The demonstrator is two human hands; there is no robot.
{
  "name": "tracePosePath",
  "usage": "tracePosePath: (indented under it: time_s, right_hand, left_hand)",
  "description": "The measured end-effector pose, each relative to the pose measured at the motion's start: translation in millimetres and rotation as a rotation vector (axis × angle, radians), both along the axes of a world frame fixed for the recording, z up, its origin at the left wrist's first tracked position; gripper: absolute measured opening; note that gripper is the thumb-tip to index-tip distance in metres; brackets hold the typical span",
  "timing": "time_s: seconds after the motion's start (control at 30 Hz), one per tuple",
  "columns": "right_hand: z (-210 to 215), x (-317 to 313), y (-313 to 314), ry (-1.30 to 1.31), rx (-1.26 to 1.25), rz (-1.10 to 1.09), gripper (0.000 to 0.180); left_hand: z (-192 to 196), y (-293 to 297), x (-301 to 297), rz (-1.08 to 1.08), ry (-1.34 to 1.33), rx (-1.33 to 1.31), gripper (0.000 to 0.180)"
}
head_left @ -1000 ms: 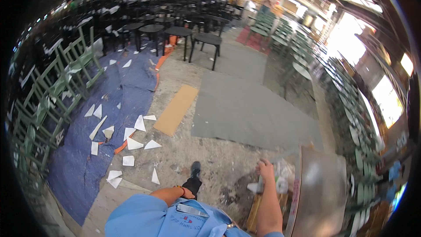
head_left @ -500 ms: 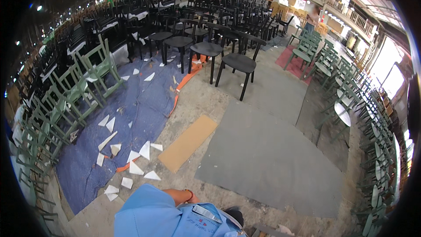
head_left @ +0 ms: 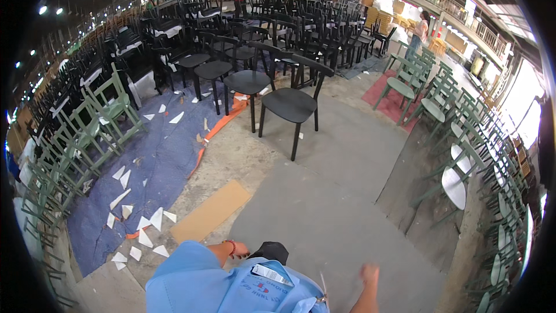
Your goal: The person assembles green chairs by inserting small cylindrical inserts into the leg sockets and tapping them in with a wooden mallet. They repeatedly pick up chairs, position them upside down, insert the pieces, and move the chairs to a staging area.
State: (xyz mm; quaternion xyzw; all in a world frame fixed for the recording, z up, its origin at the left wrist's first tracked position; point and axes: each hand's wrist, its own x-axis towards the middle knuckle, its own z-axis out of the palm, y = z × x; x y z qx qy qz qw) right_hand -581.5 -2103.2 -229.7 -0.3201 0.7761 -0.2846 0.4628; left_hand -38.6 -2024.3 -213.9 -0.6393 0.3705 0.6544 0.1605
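Hanging apart w/ no load visible, both hands are on the near side of the front blk chair [head_left: 289, 106], well short of it. L hand [head_left: 240, 250]: fingers part curled, loosely open, nothing seen in them, prob. just relaxed. R hand [head_left: 370, 274]: blurred, fingers look bent, can't tell how far; no object seen there. Nearest thing = grey matting [head_left: 336, 214], from chair's feet to below R hand, prob. laid to save legs from scratches. Tan board [head_left: 211, 211], near-left of chair, maybe padding too. Blue tarp [head_left: 156, 156] w/ white scraps [head_left: 156, 218] left of chair, poss. catching offcuts. Other blk chairs [head_left: 249, 81] behind it, close-set, prob. saving space; green chairs [head_left: 401, 88] right of it, likewise.
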Motion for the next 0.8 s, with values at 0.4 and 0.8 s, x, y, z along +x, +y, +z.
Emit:
tracePosePath:
  time_s: [0.4, 0.8]
  right_hand:
    - [46, -1, -570, 0.274, -0.010, 0.549, 0.039]
    - [-19, -134, -609, -0.210, 0.671, 0.265, 0.013]
  left_hand:
    - [-33, -365, -57, 0.414, -0.076, 0.341, 0.041]
    - [-13, -1156, -241, 0.247, 0.085, -0.747, 0.045]
